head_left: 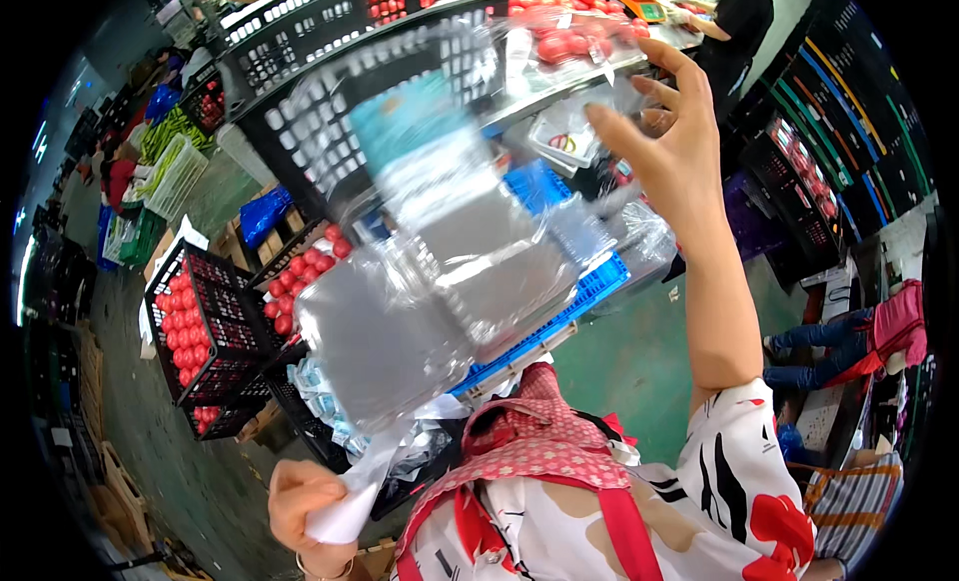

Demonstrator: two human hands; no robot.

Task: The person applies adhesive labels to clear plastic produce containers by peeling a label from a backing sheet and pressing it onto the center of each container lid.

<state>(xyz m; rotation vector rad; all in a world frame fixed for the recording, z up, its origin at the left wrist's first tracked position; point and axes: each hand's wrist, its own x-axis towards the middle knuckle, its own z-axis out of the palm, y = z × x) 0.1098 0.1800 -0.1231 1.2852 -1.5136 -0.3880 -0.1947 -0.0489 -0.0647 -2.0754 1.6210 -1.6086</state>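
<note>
My left hand (pixel 303 498), low at the left, pinches a white strip of paper or film (pixel 352 506). My right hand (pixel 674 124) is raised at the upper right, its fingers spread and curved. Clear plastic film hangs around its fingertips, but no grasp on it shows. Between the hands lie shiny grey trays (pixel 389 334) in clear plastic, blurred. Behind them is a clear bag with a teal printed panel (pixel 412 124). Blue plastic crates (pixel 599 281) show beneath. Beyond my right fingers, tomatoes in clear film (pixel 562 45) rest on a table.
Black crates of tomatoes (pixel 183 326) stand at the left. A large black crate (pixel 300 131) rises behind the trays. A white tub (pixel 562 143) holds rubber bands. Near a yellow scale (pixel 633 0), a person in black (pixel 742 19) works. Another person (pixel 846 341) is at the right.
</note>
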